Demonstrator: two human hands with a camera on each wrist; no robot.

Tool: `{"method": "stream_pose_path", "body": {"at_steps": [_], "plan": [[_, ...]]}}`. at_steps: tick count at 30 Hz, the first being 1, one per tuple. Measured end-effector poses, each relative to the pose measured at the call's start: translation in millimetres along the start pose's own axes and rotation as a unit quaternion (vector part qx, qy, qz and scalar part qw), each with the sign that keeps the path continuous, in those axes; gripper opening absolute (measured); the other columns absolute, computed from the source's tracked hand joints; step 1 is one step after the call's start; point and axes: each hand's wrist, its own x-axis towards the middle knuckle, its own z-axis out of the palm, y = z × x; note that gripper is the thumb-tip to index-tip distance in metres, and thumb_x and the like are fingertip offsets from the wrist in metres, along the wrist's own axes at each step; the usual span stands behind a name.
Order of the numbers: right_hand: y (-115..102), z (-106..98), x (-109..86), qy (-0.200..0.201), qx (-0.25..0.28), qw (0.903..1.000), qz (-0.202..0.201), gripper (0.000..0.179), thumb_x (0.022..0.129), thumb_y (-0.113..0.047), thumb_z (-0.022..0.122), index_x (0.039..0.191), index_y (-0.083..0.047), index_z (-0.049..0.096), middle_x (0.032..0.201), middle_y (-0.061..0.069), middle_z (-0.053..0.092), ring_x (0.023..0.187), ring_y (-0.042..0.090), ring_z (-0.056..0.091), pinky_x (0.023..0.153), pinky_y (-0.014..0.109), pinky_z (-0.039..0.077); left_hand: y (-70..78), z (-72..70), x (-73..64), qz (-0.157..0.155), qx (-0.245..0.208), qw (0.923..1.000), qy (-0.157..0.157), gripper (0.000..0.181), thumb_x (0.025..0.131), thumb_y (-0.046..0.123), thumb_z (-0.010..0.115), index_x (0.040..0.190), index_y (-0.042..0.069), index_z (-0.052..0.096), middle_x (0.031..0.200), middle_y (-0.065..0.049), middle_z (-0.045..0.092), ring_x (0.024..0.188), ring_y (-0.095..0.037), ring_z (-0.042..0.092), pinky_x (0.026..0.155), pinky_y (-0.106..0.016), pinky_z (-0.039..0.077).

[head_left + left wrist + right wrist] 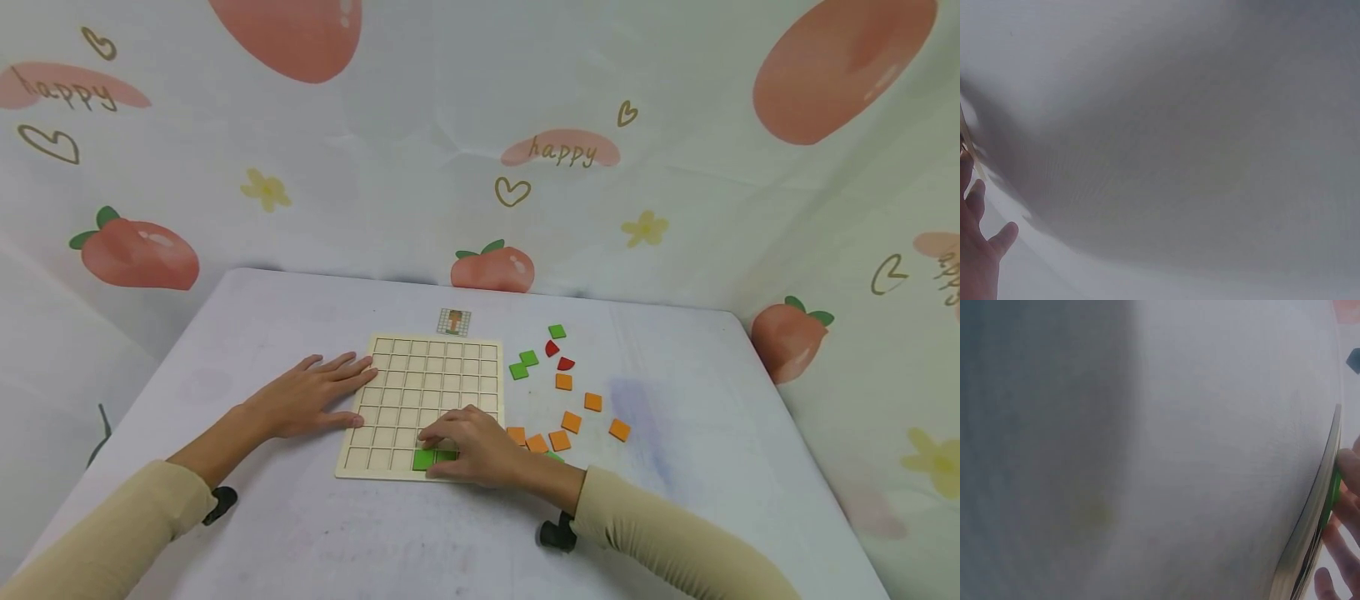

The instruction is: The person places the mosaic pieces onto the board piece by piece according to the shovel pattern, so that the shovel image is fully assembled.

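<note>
Plainly, our left hand (315, 397) lies spread at the left edge of the gridded board (405, 383) on the white surface (300, 533). Our right hand (480, 446) touches green tiles (423, 460) in the board's nearest row; we cannot tell whether it pinches one. Orange tiles (572, 422) lie rightward.

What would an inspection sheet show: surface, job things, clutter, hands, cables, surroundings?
Surface: white table, bluish stain on its right side.
Job things: grid board, two green tiles visible in its nearest row; orange tiles, red pieces and loose green tiles to its right; picture card beyond it.
Clutter: nothing seen.
Hands: left hand rests at the board's left edge; right hand is over the nearest row, grip unclear.
Cables: thin dark strand at the table's left edge, possibly one.
Surroundings: white printed backdrop.
</note>
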Motion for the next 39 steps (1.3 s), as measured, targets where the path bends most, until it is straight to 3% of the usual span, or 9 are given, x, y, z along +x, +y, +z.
{"method": "stream_pose_path", "body": {"at_steps": [12, 20, 24, 31, 39], "plan": [[0.0, -2.2, -0.6, 0.005, 0.004, 1.0, -0.007, 0.044, 0.081, -0.03, 0.085, 0.119, -0.012, 0.072, 0.104, -0.009, 0.074, 0.109, 0.007, 0.063, 0.094, 0.026, 0.045, -1.0, 1.4, 0.7, 0.002, 0.001, 1.0, 0.001, 0.078, 0.095, 0.063, 0.052, 0.155, 0.015, 0.038, 0.16, -0.005, 0.034, 0.146, -0.033, 0.032, 0.11, -0.063, 0.029], [3.8, -20.9, -11.5, 0.018, 0.005, 0.9994, -0.028, 0.044, 0.08, -0.026, 0.086, 0.118, -0.009, 0.072, 0.104, -0.008, 0.075, 0.106, 0.006, 0.065, 0.094, 0.026, 0.046, -1.8, 2.9, 0.9, 0.005, 0.007, 1.0, 0.003, 0.079, 0.095, 0.064, 0.051, 0.155, 0.015, 0.038, 0.16, -0.006, 0.034, 0.145, -0.033, 0.033, 0.11, -0.063, 0.03], [8.1, -36.0, -25.9, 0.015, 0.017, 0.9997, -0.013, 0.044, 0.08, -0.023, 0.085, 0.119, -0.008, 0.071, 0.104, -0.007, 0.075, 0.105, 0.007, 0.065, 0.093, 0.027, 0.047, -2.2, 3.6, 0.4, 0.006, 0.008, 0.9999, 0.006, 0.078, 0.095, 0.063, 0.052, 0.154, 0.014, 0.038, 0.16, -0.006, 0.035, 0.145, -0.033, 0.033, 0.109, -0.063, 0.03], [22.4, -55.6, -65.7, 0.01, 0.012, 0.9986, 0.052, 0.045, 0.082, -0.025, 0.084, 0.122, -0.012, 0.071, 0.11, -0.01, 0.073, 0.104, 0.009, 0.062, 0.089, 0.03, 0.049, -3.0, 4.5, 0.9, 0.007, 0.007, 0.9999, 0.005, 0.079, 0.095, 0.064, 0.05, 0.155, 0.015, 0.037, 0.16, -0.005, 0.034, 0.145, -0.032, 0.033, 0.11, -0.062, 0.03], [43.2, -62.4, -111.8, 0.058, -0.009, 0.996, 0.067, 0.045, 0.077, -0.024, 0.088, 0.118, -0.012, 0.072, 0.107, -0.01, 0.073, 0.093, 0.009, 0.063, 0.082, 0.03, 0.051, -2.3, 3.2, -0.1, 0.007, 0.005, 0.9999, 0.007, 0.079, 0.095, 0.064, 0.051, 0.155, 0.015, 0.038, 0.16, -0.006, 0.035, 0.145, -0.033, 0.033, 0.109, -0.063, 0.031]]}}
